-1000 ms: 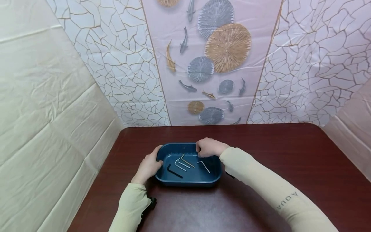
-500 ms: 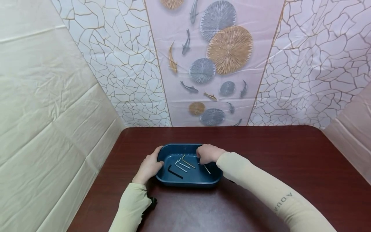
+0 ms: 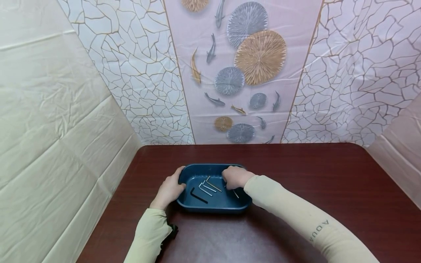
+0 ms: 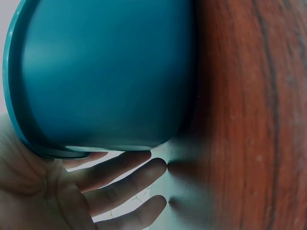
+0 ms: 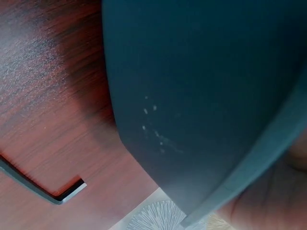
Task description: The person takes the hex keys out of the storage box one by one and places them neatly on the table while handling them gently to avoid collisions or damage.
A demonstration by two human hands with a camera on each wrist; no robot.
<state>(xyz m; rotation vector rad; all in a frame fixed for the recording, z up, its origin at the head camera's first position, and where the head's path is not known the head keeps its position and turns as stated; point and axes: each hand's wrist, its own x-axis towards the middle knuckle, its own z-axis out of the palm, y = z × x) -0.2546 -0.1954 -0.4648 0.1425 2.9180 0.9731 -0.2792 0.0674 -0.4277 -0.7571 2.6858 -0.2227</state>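
My left hand (image 3: 169,189) holds the left end of a blue tray (image 3: 213,209), its thumb over the rim and its fingers along the outer wall. In the left wrist view the fingertips (image 4: 153,165) lie by that wall. Inside the tray are a black hex key (image 3: 198,196), two silver hex keys (image 3: 208,189) and a brass-coloured hex key (image 3: 214,184). My right hand (image 3: 235,177) reaches down into the right side, fingers bent, over another hex key (image 3: 236,194). The hand covers part of that key, and whether the fingers grip it is hidden.
The tray stands on a dark red-brown table (image 3: 312,171). Outside the tray, the right wrist view shows a dark L-shaped bar (image 5: 55,196) with a bright end lying on the table. A patterned wall covering (image 3: 197,109) rises behind.
My right hand has gone down from the tray's back right rim into the tray, over the rightmost hex key. My left hand has kept its hold on the tray.
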